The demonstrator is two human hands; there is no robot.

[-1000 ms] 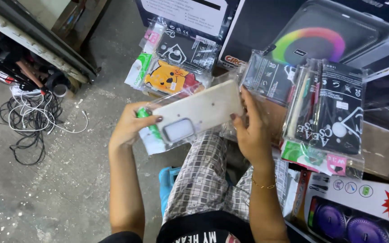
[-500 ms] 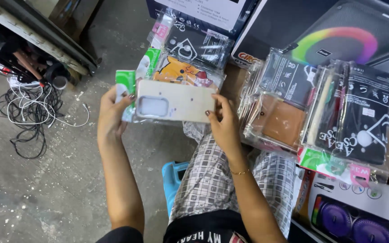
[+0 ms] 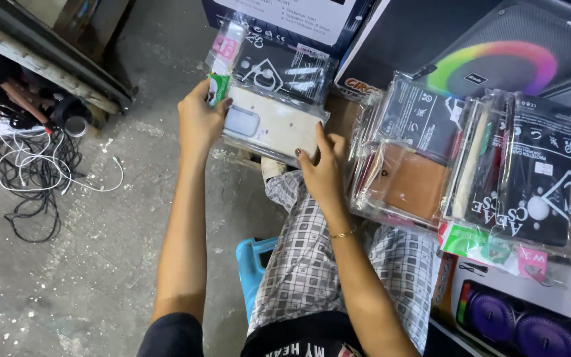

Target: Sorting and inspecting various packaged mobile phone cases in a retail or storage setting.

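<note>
1. Both hands hold one bagged phone case (image 3: 273, 122), a cream-coloured one in a clear sleeve. The left hand (image 3: 199, 122) is closed on the end with the camera cut-out and the green tag. The right hand (image 3: 323, 168) pinches the opposite lower corner, thumb on top and fingers underneath.

2. The case lies nearly flat, back side up, over a stack of other bagged cases (image 3: 279, 66) beside the person's knee (image 3: 299, 198). It rests on or just above that stack; which of the two cannot be told.

3. Its long axis runs left to right, dropping slightly toward the right. The camera cut-out points to the person's left, the plain end toward the right hand.

4. Judged from this, the step in hand looks like laying the case onto the stack. The move would call for both grips to let go evenly, with the edges squared to the case below so the slick sleeve does not slide off.

5. Further out, more bagged cases (image 3: 470, 158) stand in rows on cardboard boxes (image 3: 530, 304) to the right. A tangle of cables (image 3: 31, 172) lies on the concrete floor (image 3: 100, 264) to the left.
</note>
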